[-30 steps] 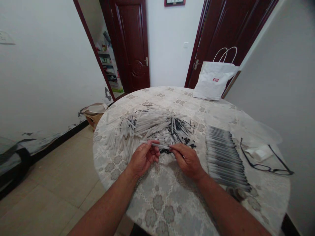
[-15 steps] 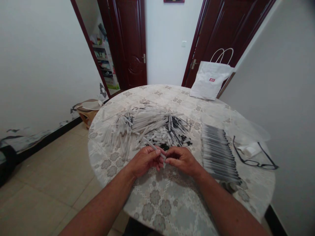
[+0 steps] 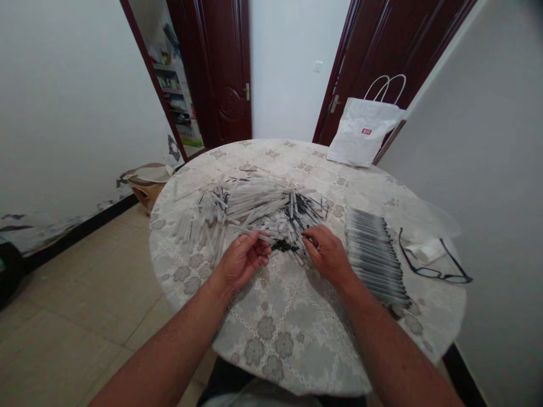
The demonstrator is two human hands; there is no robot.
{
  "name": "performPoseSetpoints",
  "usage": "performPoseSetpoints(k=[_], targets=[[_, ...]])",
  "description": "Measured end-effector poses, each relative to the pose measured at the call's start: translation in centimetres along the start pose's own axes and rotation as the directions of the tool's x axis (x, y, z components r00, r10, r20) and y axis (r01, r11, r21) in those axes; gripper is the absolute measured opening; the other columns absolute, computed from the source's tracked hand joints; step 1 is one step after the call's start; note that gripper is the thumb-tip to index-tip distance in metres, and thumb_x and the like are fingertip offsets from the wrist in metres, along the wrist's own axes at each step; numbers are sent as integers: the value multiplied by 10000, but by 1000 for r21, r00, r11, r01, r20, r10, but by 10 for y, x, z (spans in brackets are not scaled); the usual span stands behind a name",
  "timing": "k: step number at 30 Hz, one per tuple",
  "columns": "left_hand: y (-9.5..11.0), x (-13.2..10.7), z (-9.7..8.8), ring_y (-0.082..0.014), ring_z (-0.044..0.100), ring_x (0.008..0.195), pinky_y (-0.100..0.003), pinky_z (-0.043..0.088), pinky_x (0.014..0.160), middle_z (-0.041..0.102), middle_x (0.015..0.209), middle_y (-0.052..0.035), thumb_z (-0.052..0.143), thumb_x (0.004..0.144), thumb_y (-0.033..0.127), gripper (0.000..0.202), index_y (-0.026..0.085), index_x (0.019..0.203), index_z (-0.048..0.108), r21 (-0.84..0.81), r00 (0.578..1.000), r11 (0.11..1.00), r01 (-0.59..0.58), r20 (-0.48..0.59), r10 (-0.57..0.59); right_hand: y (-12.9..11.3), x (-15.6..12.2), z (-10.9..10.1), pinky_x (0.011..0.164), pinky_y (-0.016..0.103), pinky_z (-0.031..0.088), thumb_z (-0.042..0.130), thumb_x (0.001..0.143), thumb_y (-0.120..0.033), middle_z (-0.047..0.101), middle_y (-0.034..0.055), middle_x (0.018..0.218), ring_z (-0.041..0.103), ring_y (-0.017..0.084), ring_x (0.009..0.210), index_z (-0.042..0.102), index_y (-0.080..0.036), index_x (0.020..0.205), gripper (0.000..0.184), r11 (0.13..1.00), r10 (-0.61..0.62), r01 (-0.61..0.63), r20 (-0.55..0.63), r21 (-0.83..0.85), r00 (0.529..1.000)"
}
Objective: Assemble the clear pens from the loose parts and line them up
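Observation:
My left hand [image 3: 242,259] pinches a whitish, translucent pen barrel [image 3: 242,229] between thumb and fingers, its far end pointing left over the pile. My right hand [image 3: 328,253] is at the right front of the pile, fingertips drawn together among the small white pieces [image 3: 278,223]; what they grip is too small to make out. Between the hands lie small black pieces [image 3: 283,245]. Behind them is a heap of pale pen barrels [image 3: 254,198], with thin black refills [image 3: 305,209] on its right side.
A neat row of pens with dark parts [image 3: 375,257] lies right of my right hand. Farther right are black-framed glasses [image 3: 441,276] and a crumpled white item [image 3: 426,250]. A white bag [image 3: 365,133] stands at the table's back right. A flowered cloth [image 3: 292,339] covers the round table.
My hands were together over the barrel and have moved apart. The right hand let go of it and reached forward right to the small pieces; the left tilted the barrel flatter.

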State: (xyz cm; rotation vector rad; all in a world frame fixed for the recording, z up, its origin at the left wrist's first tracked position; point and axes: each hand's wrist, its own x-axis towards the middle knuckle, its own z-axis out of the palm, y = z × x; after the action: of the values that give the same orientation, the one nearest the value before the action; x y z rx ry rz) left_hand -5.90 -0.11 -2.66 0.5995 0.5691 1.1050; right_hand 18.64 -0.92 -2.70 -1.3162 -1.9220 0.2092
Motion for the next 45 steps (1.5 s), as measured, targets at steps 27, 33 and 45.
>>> performPoseSetpoints(k=[27,33,45], targets=[[0,5,-8,-164,714,748,-228,562,528,728,857,-55,812,832,358,322,129,1038,721,-41,994,995,-95,-60,93,-37,3,38,629,268,391,470,1041,-287,635,70,1069,621,187,887,672,-238,1039,208,792,136,155,419,-590,898],[-1,5,-8,-189,738,812,-226,579,545,758,937,-92,795,849,345,308,133,1061,720,21,993,996,-88,-74,90,-33,0,43,602,280,408,476,1021,-225,638,84,1041,632,195,836,649,-214,1012,174,801,85,165,383,-575,920],[-7,3,-1,-230,748,912,-262,611,610,766,1075,-142,817,825,353,362,125,1095,738,197,998,979,-45,-26,51,-35,-4,33,697,261,498,604,939,-259,683,20,867,638,150,732,647,-205,1003,94,969,33,-27,-19,245,999]])
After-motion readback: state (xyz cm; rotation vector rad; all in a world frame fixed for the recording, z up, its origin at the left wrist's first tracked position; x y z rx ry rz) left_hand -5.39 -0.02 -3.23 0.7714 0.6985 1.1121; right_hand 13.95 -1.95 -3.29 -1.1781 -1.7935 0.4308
